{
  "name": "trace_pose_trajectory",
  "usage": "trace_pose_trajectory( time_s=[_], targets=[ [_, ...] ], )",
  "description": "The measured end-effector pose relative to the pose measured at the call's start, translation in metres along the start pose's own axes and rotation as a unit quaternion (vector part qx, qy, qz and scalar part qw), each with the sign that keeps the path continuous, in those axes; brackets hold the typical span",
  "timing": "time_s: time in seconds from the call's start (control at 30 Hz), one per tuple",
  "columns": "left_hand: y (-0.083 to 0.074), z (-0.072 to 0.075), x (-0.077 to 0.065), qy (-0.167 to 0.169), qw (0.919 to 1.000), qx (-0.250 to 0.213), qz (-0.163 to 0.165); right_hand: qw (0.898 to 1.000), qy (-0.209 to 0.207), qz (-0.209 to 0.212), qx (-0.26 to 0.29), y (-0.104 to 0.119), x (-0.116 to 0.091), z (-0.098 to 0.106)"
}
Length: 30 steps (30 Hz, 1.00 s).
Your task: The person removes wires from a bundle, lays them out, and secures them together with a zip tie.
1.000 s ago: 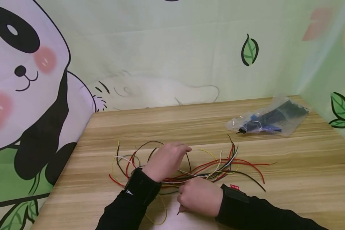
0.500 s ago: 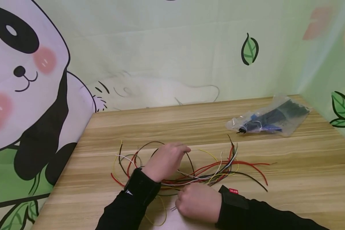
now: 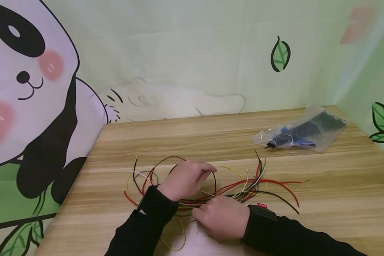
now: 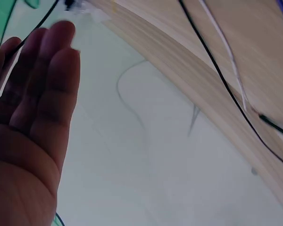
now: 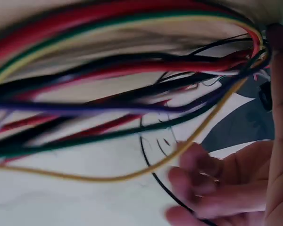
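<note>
In the head view a loose bundle of thin electrical wires (image 3: 224, 192) in red, black, white, yellow and green lies across the table. My left hand (image 3: 187, 179) is above its left part and pinches a black wire (image 4: 40, 23) between thumb and index finger. The other fingers stretch out in the left wrist view. Just in front of the bundle is my right hand (image 3: 224, 217), its fingers curled. A short dark wire end (image 3: 193, 221) pokes out by its thumb; the rest of that wire is hidden. Colored wires (image 5: 132, 110) pass close to the right wrist camera.
A clear plastic bag (image 3: 302, 131) with dark and blue contents lies at the back right of the wooden table (image 3: 179, 138). A yellow wire loop (image 3: 183, 234) reaches toward the front edge. Behind stands a printed panda backdrop (image 3: 179, 64).
My right hand has shifted slightly up toward the bundle, and the wire end beside its thumb has moved up too. My left hand stays nearly in place, still pinching the black wire.
</note>
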<state>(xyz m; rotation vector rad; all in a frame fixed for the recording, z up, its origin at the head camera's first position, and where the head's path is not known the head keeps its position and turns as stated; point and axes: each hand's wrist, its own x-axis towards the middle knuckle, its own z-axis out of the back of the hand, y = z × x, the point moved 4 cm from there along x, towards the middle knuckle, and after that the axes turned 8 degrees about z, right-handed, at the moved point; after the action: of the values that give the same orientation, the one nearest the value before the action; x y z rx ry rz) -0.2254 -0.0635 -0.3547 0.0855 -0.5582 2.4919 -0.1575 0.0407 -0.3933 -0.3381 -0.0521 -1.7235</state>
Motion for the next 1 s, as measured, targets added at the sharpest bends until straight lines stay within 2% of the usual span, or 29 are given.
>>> trace_pose_trajectory(
  time_s=[0.1,0.2,0.33,0.43,0.5,0.57,0.7,0.87,1.0],
  targets=[
    [0.000,0.001,0.000,0.034,0.9971,-0.067,0.010,0.997,-0.012,-0.030,0.064,-0.009,-0.003,0.000],
    [-0.001,0.002,0.000,0.068,0.9891,-0.130,0.013,0.987,-0.004,-0.059,0.147,-0.018,-0.006,0.000],
    [0.001,0.003,0.000,0.115,0.9739,-0.194,0.023,0.965,0.009,-0.087,0.247,-0.032,-0.008,0.000],
    [0.003,0.002,-0.001,0.146,0.9581,-0.244,0.032,0.950,-0.002,-0.099,0.297,-0.041,-0.011,0.000],
    [0.004,0.003,-0.001,0.155,0.9515,-0.264,0.031,0.938,-0.010,-0.108,0.331,-0.046,-0.012,0.001],
    [0.005,0.003,-0.001,0.158,0.9496,-0.269,0.032,0.924,-0.015,-0.118,0.364,-0.049,-0.014,0.001],
    [0.007,0.001,-0.001,0.155,0.9558,-0.248,0.033,0.894,-0.008,-0.147,0.423,-0.054,-0.016,0.001],
    [0.008,0.001,-0.001,0.151,0.9531,-0.260,0.034,0.858,-0.012,-0.172,0.483,-0.055,-0.017,-0.002],
    [0.008,0.003,-0.001,0.148,0.9502,-0.271,0.042,0.837,-0.020,-0.180,0.517,-0.056,-0.017,-0.002]
  ],
)
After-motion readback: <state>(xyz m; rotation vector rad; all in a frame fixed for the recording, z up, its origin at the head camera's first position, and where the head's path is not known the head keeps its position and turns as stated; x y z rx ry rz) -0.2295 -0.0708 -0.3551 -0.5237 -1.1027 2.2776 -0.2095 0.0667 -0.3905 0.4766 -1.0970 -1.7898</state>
